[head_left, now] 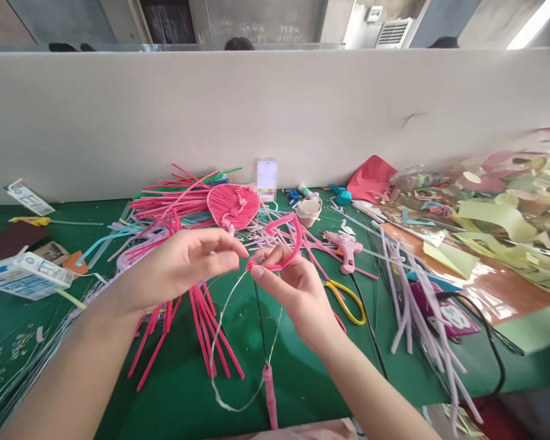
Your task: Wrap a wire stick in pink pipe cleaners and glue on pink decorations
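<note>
In the head view my right hand [297, 287] pinches a bent hot-pink pipe cleaner [297, 235], an angular loop rising above the fingers. Its twisted end sits between thumb and fingertips. A white thread [214, 342] hangs from there in a wide curve over the green table. The thread reaches the top of a thin stick wrapped in pink [269, 391] near the table's front edge. My left hand [197, 263] is just to the left, fingers stretched toward the pinch, with nothing visible in them. Behind the hands lies a pink heart-shaped piece [233, 208] trimmed with small flowers.
Pink pipe cleaners [165, 205] pile up behind my left hand. Right of my right hand lie a pink glue gun [347, 249], yellow-handled scissors [352, 304] and lilac pipe cleaners [398, 293]. Paper scraps [499, 217] cover the far right. A white box [27, 275] stands left.
</note>
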Action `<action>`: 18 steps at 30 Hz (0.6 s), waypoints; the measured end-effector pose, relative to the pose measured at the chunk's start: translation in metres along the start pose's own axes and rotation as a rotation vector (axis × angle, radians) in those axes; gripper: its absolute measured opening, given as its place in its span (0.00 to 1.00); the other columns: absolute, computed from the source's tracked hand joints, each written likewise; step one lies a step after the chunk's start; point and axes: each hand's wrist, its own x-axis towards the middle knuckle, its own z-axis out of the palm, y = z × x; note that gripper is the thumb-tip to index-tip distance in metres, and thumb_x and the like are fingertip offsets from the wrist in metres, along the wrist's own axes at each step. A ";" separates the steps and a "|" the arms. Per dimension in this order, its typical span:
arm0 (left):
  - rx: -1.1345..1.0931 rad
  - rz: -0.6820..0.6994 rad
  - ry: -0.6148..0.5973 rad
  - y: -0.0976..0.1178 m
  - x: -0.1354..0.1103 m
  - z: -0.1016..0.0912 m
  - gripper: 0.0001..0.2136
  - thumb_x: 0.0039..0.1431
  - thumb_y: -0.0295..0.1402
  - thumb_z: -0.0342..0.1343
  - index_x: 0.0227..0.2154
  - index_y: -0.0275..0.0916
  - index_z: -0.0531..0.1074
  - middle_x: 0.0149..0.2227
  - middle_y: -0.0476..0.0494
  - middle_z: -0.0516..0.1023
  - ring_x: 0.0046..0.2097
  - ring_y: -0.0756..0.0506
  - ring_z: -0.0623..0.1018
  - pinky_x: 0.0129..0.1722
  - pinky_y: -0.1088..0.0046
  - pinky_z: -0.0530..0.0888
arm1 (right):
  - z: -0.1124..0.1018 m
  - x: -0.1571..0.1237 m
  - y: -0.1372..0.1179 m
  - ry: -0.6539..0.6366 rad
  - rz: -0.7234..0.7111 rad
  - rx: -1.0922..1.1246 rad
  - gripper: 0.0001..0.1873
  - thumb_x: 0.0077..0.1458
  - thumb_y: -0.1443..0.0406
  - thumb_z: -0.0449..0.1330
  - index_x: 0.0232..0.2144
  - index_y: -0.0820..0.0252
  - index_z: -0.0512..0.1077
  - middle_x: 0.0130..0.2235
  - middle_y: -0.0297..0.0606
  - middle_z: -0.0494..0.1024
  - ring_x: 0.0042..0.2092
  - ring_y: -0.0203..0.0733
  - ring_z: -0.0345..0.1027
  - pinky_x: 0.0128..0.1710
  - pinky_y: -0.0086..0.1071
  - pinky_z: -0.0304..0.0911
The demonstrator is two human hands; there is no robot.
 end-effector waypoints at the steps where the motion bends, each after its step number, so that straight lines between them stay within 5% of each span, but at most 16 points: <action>1: 0.062 -0.028 -0.036 0.004 -0.002 -0.001 0.13 0.57 0.45 0.59 0.38 0.43 0.78 0.36 0.47 0.80 0.37 0.45 0.78 0.36 0.73 0.74 | 0.003 -0.001 0.001 0.023 -0.039 -0.050 0.11 0.54 0.62 0.66 0.26 0.57 0.68 0.35 0.34 0.76 0.41 0.40 0.70 0.47 0.36 0.63; 9: 0.123 -0.064 0.107 0.005 -0.005 0.013 0.12 0.56 0.44 0.60 0.33 0.41 0.81 0.32 0.47 0.83 0.35 0.44 0.81 0.33 0.74 0.75 | 0.004 -0.013 0.002 0.091 -0.183 -0.272 0.04 0.62 0.63 0.59 0.34 0.56 0.72 0.44 0.39 0.80 0.49 0.43 0.73 0.51 0.37 0.65; 18: 0.093 -0.081 0.151 0.001 -0.001 0.020 0.12 0.55 0.43 0.61 0.33 0.40 0.81 0.32 0.48 0.83 0.34 0.45 0.80 0.31 0.74 0.73 | -0.001 -0.018 0.002 0.080 -0.323 -0.576 0.03 0.57 0.68 0.60 0.32 0.56 0.72 0.43 0.40 0.81 0.46 0.45 0.76 0.47 0.37 0.68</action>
